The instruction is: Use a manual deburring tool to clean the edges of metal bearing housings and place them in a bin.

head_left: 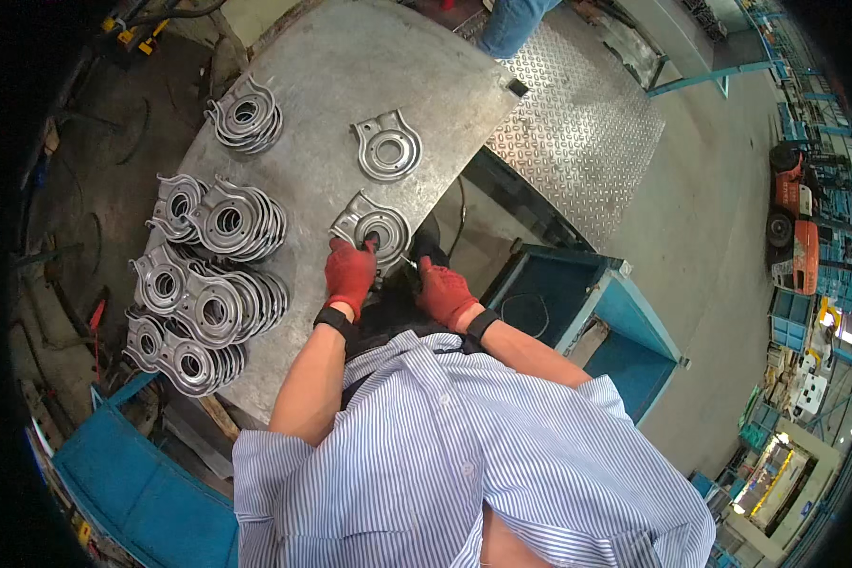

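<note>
**A ringed bracket at the table's edge, with a drop close by**

Your near stamped metal ring bracket [381, 216] lay at the right-hand edge of the metal-topped table [322, 71], close against your body, and that was the likeliest source of trouble. Had your grip slackened there, the bracket could have tipped over the edge into the dark gap beside the blue steel stand [625, 312]. Its curved, shiny rim could also have slid under a gloved fingertip if pressure came from one side only. The second ring bracket [389, 147] lay farther up the table, near enough that a hard push away from you might have knocked the two together. On your left, the overlapping bracket stacks [232, 308] leaned unevenly, so a snagging sleeve or elbow could have toppled a column.

Your left hand [352, 275], in a red glove, was clamped on the near bracket's lower side, with a dark fingertip over the ring and the knuckles toward its left rim. Your right hand [448, 293], also red-gloved, was apart from the left, just off the table edge, its dark fingertips pointing up the table. Whether it pinched anything, you could not have told from this view. Both forearms reached forward from your body, angled inward, a black wristband [336, 320] on the left.
</note>
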{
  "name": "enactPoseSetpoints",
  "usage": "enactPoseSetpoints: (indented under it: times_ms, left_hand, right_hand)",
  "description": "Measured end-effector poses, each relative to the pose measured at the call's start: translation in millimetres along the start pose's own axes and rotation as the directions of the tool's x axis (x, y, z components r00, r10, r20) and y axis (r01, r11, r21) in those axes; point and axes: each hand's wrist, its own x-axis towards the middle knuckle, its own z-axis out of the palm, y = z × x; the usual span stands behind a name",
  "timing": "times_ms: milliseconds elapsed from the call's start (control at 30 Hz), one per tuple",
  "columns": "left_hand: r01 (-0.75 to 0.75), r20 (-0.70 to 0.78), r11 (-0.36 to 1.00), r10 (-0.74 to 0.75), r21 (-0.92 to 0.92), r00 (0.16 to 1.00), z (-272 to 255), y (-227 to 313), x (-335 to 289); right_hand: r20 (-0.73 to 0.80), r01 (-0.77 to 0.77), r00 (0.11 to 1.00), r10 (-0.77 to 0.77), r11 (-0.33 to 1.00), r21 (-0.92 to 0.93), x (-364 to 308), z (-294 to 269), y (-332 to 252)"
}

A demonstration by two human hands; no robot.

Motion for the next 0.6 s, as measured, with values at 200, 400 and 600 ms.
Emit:
enactPoseSetpoints:
  times_ms: [200,400,600]
  left_hand:
    - [0.004,0.009,1.000,-0.004,0.000,1.000,-3.7,2.7,-1.1]
    - [0.051,0.042,0.999,-0.051,-0.015,0.998,-8.5,7.8,-1.1]
    - [0.057,0.068,0.998,-0.054,-0.034,0.996,-9.0,7.5,1.2]
  right_hand:
    - [-0.013,-0.007,1.000,0.007,1.000,0.016,0.8,1.5,-0.5]
    - [-0.052,0.031,0.998,-0.030,0.999,0.030,1.5,10.2,5.8]
    - [-0.087,0.041,0.996,-0.037,0.999,0.035,1.9,15.9,9.6]
